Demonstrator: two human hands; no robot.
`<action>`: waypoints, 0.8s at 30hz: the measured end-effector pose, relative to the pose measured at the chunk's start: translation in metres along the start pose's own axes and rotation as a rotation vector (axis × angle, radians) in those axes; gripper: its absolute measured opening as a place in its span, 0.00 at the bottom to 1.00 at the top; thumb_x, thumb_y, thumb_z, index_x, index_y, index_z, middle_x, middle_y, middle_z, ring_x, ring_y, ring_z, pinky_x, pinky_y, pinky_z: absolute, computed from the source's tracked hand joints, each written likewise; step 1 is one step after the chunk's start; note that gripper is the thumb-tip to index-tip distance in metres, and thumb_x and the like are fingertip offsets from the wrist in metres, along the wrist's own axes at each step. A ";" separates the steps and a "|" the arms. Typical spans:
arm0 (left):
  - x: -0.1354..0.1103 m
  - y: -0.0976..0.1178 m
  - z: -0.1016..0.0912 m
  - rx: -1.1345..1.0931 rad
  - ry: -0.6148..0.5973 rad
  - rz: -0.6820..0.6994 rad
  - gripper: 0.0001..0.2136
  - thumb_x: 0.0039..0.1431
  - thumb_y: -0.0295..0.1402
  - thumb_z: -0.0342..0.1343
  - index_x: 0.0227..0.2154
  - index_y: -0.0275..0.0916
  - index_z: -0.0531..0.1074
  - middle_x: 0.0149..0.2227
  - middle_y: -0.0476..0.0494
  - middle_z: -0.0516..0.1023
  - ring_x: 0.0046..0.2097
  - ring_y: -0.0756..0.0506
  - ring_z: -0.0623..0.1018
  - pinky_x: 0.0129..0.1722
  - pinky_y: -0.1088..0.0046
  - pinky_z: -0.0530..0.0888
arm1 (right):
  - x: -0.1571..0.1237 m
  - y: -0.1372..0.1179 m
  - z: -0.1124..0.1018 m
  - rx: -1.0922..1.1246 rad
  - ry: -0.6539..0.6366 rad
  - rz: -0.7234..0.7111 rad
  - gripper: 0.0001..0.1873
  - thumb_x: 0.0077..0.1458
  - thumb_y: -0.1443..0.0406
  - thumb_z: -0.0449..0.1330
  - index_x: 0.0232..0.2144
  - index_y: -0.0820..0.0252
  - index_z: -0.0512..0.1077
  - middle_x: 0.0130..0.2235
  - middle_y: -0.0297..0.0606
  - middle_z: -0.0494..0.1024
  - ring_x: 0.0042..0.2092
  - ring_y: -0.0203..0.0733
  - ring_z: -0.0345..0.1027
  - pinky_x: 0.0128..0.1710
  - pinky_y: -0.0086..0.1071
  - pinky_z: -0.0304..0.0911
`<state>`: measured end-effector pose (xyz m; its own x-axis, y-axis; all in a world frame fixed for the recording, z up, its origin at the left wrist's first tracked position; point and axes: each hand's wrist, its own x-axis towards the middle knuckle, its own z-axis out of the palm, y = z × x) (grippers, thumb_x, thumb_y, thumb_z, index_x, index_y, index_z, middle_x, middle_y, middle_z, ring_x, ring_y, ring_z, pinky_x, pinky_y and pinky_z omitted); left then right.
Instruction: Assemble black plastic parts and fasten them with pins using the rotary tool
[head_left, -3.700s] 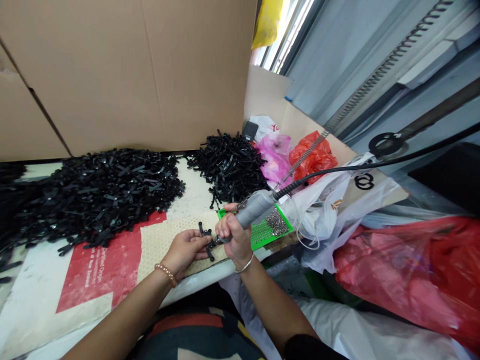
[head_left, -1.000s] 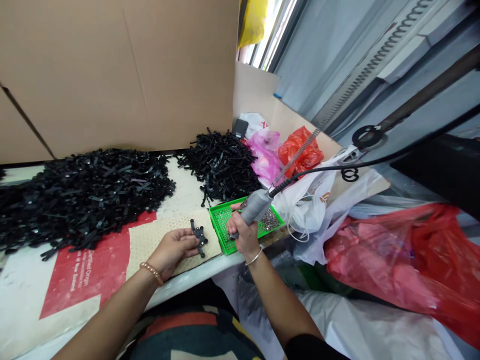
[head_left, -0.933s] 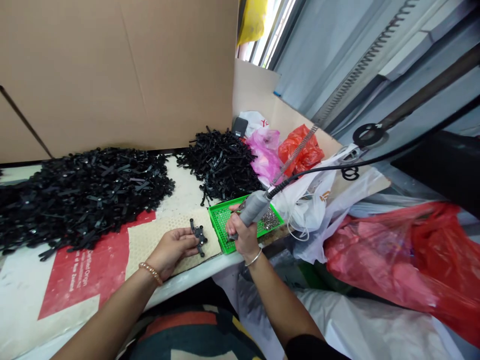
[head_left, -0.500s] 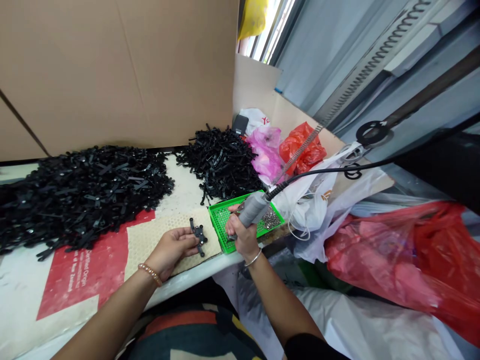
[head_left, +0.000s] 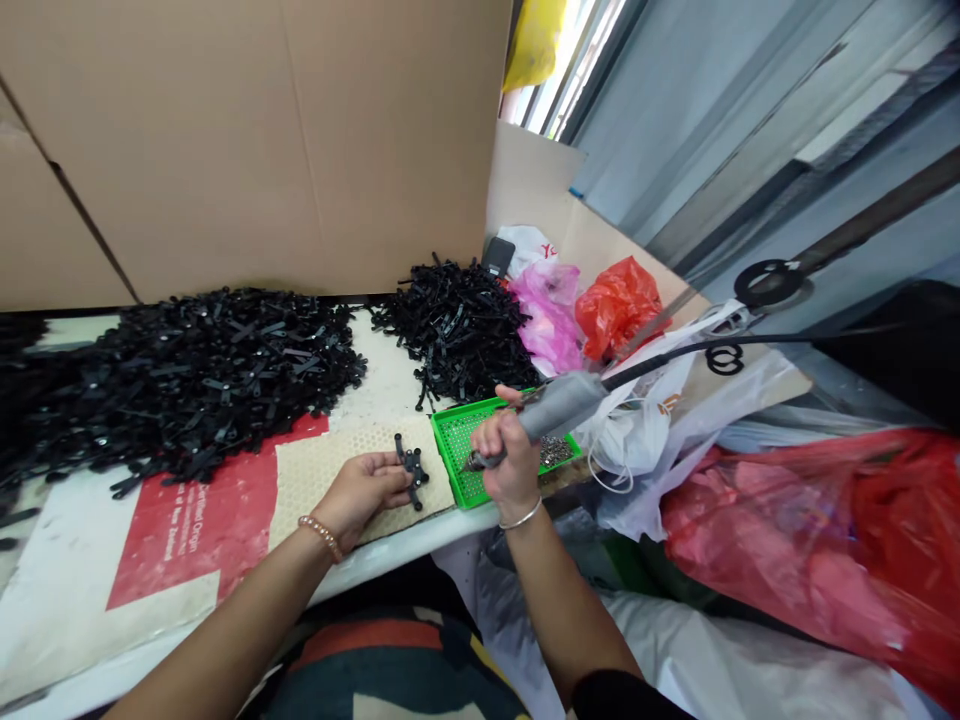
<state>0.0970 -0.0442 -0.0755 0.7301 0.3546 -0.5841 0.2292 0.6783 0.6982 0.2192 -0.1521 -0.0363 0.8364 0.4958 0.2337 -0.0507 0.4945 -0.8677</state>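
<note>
My left hand pinches a small black plastic part with jointed arms between thumb and fingers, over a cream textured mat. My right hand is wrapped round a grey corded electric screwdriver. Its tip points down and left, over the left part of a green perforated tray. Small metal screws lie in the right side of that tray. My right forearm passes in front of the tray's near edge.
A large heap of black plastic parts lies on the left, and a smaller heap behind the tray. Plastic bags crowd the right. The screwdriver's black cable runs off right. A cardboard wall stands behind.
The screwdriver has tilted closer to level, and my right hand has shifted slightly right over the tray. My left hand keeps its hold on the black part. The whole view has swung a little.
</note>
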 end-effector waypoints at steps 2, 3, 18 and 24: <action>-0.001 0.001 0.001 -0.005 0.011 -0.003 0.10 0.44 0.17 0.60 0.33 0.30 0.75 0.30 0.42 0.79 0.31 0.49 0.78 0.30 0.78 0.77 | 0.004 -0.003 0.016 0.061 -0.017 0.029 0.17 0.49 0.56 0.62 0.39 0.56 0.66 0.15 0.20 0.53 0.17 0.31 0.46 0.20 0.25 0.52; -0.002 0.001 0.001 -0.009 0.011 -0.005 0.10 0.44 0.17 0.60 0.33 0.30 0.75 0.29 0.42 0.79 0.31 0.50 0.78 0.30 0.79 0.77 | 0.006 -0.001 0.024 0.087 -0.034 0.053 0.17 0.49 0.55 0.62 0.38 0.56 0.65 0.15 0.20 0.53 0.17 0.30 0.46 0.19 0.25 0.51; -0.003 0.003 0.000 -0.035 -0.030 -0.012 0.10 0.42 0.17 0.60 0.31 0.30 0.75 0.26 0.45 0.79 0.27 0.51 0.76 0.29 0.78 0.76 | 0.008 0.028 0.044 0.098 -0.087 0.131 0.17 0.48 0.56 0.64 0.36 0.58 0.66 0.16 0.21 0.56 0.17 0.29 0.48 0.19 0.24 0.52; -0.002 0.001 -0.002 -0.048 -0.044 -0.009 0.11 0.41 0.18 0.62 0.32 0.31 0.75 0.26 0.45 0.79 0.28 0.51 0.77 0.29 0.78 0.76 | 0.006 0.030 0.042 0.124 -0.092 0.121 0.15 0.50 0.57 0.63 0.36 0.58 0.67 0.16 0.21 0.56 0.17 0.29 0.49 0.20 0.24 0.52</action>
<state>0.0949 -0.0433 -0.0748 0.7558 0.3210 -0.5707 0.2054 0.7113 0.6722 0.1998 -0.1044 -0.0422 0.7669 0.6174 0.1753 -0.2192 0.5087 -0.8326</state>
